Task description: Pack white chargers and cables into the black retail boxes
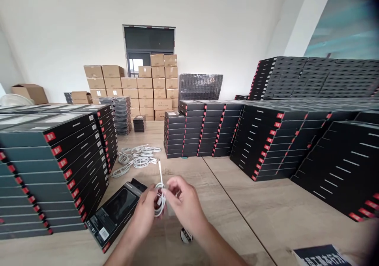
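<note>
A coiled white cable (160, 210) is held between my two hands above the wooden table. My left hand (147, 201) grips the coil from the left side. From the right, my right hand (184, 197) pinches the cable with thumb and fingers. One cable end with its plug (160, 168) sticks up above the coil. Beside my left forearm lies a black box (115, 214) with a dark window and a white label. Farther back, several coiled white cables (139, 157) lie in a loose group. A small round black-and-white item (186, 235) rests under my right wrist.
Tall stacks of black boxes with red tabs stand at left (77, 147) and right (266, 139). Brown cartons (145, 88) are piled against the back wall. A seam (233, 202) crosses the table. A printed sheet (321, 256) lies at lower right.
</note>
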Demonstrator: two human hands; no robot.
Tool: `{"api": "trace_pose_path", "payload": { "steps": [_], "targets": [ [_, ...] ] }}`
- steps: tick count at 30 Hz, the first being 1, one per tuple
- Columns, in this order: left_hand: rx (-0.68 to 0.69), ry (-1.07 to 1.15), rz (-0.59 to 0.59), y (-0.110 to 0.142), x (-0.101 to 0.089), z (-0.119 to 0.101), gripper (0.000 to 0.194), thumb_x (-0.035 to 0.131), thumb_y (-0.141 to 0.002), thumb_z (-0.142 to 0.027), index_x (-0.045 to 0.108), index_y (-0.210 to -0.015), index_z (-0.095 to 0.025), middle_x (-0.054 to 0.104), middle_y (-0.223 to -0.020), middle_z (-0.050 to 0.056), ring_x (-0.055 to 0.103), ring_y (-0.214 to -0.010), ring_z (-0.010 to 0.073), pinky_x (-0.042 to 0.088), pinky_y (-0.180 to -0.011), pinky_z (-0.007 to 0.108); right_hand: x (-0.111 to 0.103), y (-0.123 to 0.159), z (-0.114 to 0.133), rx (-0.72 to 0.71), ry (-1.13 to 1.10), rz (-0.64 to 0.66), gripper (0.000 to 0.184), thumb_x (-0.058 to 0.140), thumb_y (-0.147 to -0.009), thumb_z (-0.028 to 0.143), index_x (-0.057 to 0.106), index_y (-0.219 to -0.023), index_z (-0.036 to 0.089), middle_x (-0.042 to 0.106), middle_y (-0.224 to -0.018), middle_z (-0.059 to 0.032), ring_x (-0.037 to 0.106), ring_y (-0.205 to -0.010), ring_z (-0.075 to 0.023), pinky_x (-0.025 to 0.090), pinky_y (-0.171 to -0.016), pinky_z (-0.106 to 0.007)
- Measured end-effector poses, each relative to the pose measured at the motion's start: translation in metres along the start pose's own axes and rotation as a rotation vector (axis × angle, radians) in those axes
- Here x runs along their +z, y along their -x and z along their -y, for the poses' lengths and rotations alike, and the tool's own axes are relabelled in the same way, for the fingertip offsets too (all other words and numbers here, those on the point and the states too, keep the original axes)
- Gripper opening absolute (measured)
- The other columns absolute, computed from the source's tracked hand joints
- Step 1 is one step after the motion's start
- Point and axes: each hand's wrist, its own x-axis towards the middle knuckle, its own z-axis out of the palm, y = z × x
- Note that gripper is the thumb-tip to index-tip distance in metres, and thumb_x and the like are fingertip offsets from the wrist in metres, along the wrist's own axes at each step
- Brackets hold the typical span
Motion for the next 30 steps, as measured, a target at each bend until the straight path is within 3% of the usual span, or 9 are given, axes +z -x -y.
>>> {"api": "trace_pose_path", "payload": {
  "steps": [2,4,7,12,15,19,22,26,30],
  "targets": [
    [-0.122,0.158,0.116,0.004,0.006,-0.003,0.034,0.038,-0.085,-0.048,0.055,-0.078,-0.019,0.058,-0.060,-0.001,0.048,-0.046,0.0123,0.033,-0.043,0.022,-0.001,-0.001,-0.004,0.042,-0.108,-0.017,0.036,0.072,-0.074,0.037,0.063,-0.106,0.023,0.068,-0.088,-0.0017,0.061,-0.063,-0.0139,0.049,-0.057,-0.024],
    [-0.152,0.231,0.220,0.006,0.012,-0.004,0.042,0.039,-0.084,-0.054,0.057,-0.081,-0.017,0.061,-0.062,0.002,0.052,-0.046,0.0137,0.034,-0.040,0.022,0.004,0.000,-0.009,0.194,-0.294,0.124,0.044,0.066,-0.079,0.048,0.060,-0.115,0.024,0.067,-0.076,0.0006,0.055,-0.046,-0.0108,0.043,-0.042,-0.021],
    [-0.114,0.172,0.282,0.006,0.012,-0.005,0.057,0.033,-0.083,-0.065,0.058,-0.094,-0.015,0.063,-0.068,0.004,0.059,-0.051,0.0179,0.042,-0.044,0.027,0.012,-0.001,-0.015,0.347,-0.549,0.124,0.039,0.061,-0.082,0.056,0.064,-0.096,0.020,0.062,-0.059,0.0033,0.044,-0.034,-0.0076,0.034,-0.034,-0.018],
    [0.107,-0.643,0.005,0.004,-0.009,-0.008,0.044,0.037,-0.085,-0.058,0.054,-0.072,-0.020,0.060,-0.064,0.002,0.057,-0.061,0.0182,0.038,-0.057,0.028,-0.004,-0.016,-0.018,0.307,-0.858,-0.275,0.036,0.082,-0.066,0.044,0.060,-0.081,0.020,0.068,-0.071,0.0007,0.063,-0.056,-0.0126,0.051,-0.055,-0.023],
    [0.047,-0.958,0.103,0.009,-0.013,-0.008,0.034,0.058,-0.072,-0.054,0.054,-0.064,-0.021,0.064,-0.067,0.003,0.058,-0.065,0.0199,0.032,-0.055,0.027,-0.020,-0.023,-0.021,0.314,-0.840,-0.352,0.041,0.088,-0.059,0.040,0.058,-0.081,0.021,0.059,-0.056,0.0065,0.057,-0.046,-0.0099,0.043,-0.044,-0.018],
    [0.005,-1.031,0.181,0.013,-0.003,0.001,0.019,0.067,-0.062,-0.037,0.055,-0.062,-0.023,0.064,-0.066,0.001,0.057,-0.063,0.0197,0.029,-0.053,0.027,-0.026,-0.024,-0.027,0.308,-0.822,-0.388,0.044,0.087,-0.057,0.044,0.059,-0.082,0.020,0.060,-0.055,0.0063,0.057,-0.045,-0.0111,0.045,-0.046,-0.021],
    [0.112,-0.888,0.054,0.009,0.006,0.012,0.012,0.058,-0.067,-0.022,0.047,-0.060,-0.023,0.055,-0.060,0.000,0.055,-0.063,0.0190,0.033,-0.057,0.027,-0.025,-0.023,-0.026,0.310,-0.790,-0.389,0.039,0.081,-0.064,0.048,0.060,-0.081,0.019,0.066,-0.059,0.0021,0.062,-0.050,-0.0156,0.046,-0.049,-0.025],
    [0.065,-0.314,-0.054,0.001,0.015,0.024,0.007,0.052,-0.076,-0.024,0.045,-0.077,-0.024,0.055,-0.070,0.000,0.056,-0.060,0.0182,0.039,-0.045,0.023,-0.023,-0.020,-0.022,0.188,-0.518,-0.411,0.035,0.067,-0.076,0.055,0.061,-0.072,0.021,0.074,-0.074,-0.0050,0.068,-0.077,-0.0229,0.049,-0.069,-0.031],
    [0.125,0.232,-0.119,-0.001,0.025,0.026,0.057,0.064,-0.076,-0.030,0.036,-0.125,-0.025,0.063,-0.105,0.010,0.066,-0.086,0.0235,0.053,-0.058,0.028,-0.017,-0.015,-0.020,0.076,-0.222,-0.419,0.037,0.057,-0.082,0.057,0.064,-0.076,0.021,0.074,-0.096,-0.0072,0.065,-0.085,-0.0240,0.047,-0.071,-0.031]
  ]
}}
